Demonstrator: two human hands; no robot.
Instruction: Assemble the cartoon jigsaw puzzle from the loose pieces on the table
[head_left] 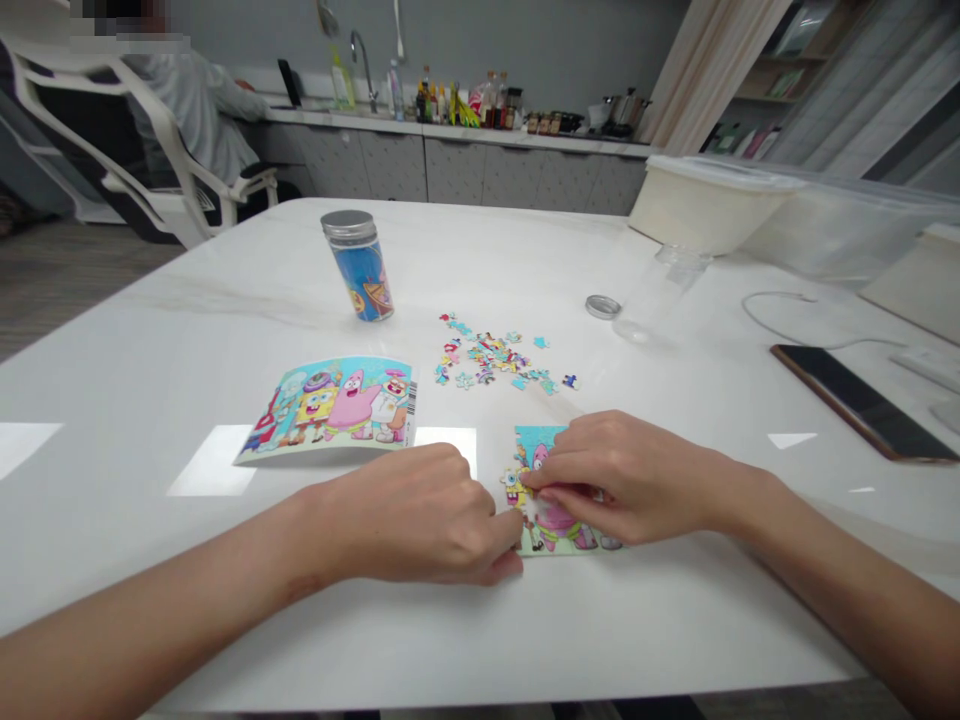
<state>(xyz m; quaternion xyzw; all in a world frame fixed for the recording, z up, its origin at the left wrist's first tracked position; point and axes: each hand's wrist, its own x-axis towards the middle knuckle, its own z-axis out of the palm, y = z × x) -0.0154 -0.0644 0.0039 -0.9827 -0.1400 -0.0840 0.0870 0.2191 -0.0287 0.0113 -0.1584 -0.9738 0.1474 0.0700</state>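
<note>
The left hand (pixel 409 515) is curled against the edge of the part-built jigsaw puzzle (pixel 534 445) on the white table (pixel 150 400), its grip unclear. A yellow piece (pixel 514 488) is pinched by the right hand (pixel 622 478). Joined pieces could be parted by uneven pressure.

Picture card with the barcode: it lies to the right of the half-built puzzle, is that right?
No, the side is wrong. The head view shows the picture card lying to the left of the half-built puzzle, not to the right.
</note>
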